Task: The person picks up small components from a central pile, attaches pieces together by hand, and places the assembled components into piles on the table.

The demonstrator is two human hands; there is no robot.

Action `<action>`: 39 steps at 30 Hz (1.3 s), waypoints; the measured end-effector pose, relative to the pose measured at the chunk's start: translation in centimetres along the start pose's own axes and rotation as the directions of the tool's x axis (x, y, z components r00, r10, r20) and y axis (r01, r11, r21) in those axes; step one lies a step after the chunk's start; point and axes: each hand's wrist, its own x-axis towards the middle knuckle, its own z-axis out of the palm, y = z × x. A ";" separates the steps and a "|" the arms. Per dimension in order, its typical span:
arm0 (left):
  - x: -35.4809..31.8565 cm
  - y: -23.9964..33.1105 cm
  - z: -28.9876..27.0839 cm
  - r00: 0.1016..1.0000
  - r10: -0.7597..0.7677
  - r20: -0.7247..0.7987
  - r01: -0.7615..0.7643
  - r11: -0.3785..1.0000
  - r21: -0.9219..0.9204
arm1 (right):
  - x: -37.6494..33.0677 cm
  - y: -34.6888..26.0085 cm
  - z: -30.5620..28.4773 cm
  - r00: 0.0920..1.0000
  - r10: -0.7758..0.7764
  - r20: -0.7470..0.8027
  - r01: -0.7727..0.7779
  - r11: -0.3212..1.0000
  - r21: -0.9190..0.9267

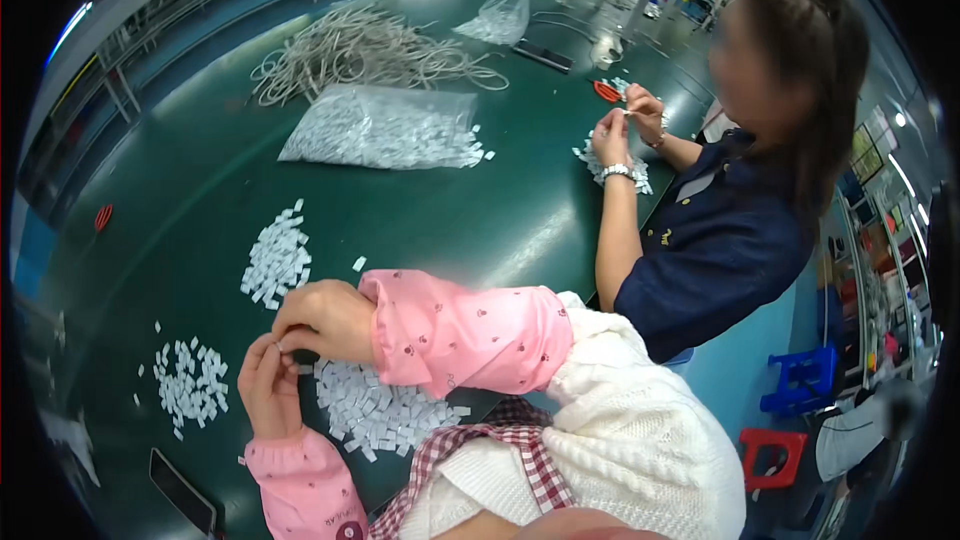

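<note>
My left hand (pixel 268 390) and my right hand (pixel 330 321) meet fingertip to fingertip above the green table. Both are closed in a pinch, and whatever lies between the fingers is too small and hidden to make out. Beside and partly under my right wrist spreads a pile of small white rectangular pieces (pixel 385 418). A second pile of small white pieces (pixel 190 385) lies left of my left hand. Farther off, just beyond my right hand, is a third pile (pixel 275 262). One loose white piece (pixel 359 264) rests apart from it.
A clear bag of white pieces (pixel 380 130) lies on the table (pixel 190 260), before a heap of pale cables (pixel 360 52). At right, a co-worker (pixel 720 230) pinches something over another pile. A phone (pixel 183 491) and red-handled scissors (pixel 103 217) lie left. Stools (pixel 773 460) stand lower right.
</note>
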 end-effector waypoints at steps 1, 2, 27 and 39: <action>-0.1 -0.1 0.3 1.000 -0.012 0.026 0.012 1.000 0.006 | -0.5 -0.3 -0.6 0.999 0.040 0.009 -0.040 0.999 0.003; 0.0 -0.4 0.5 0.999 -0.011 0.047 0.010 1.000 0.009 | -0.9 -0.6 -1.4 0.999 0.037 -0.007 -0.037 0.999 -0.012; -15.0 3.6 -0.7 0.972 0.219 0.083 -0.221 0.975 0.021 | -15.4 2.7 -9.0 0.753 0.254 -0.606 -0.398 0.911 -0.112; -19.0 4.1 -0.5 0.966 0.244 0.083 -0.243 0.970 -0.023 | -15.6 2.4 -9.0 0.751 0.272 -0.601 -0.411 0.906 -0.103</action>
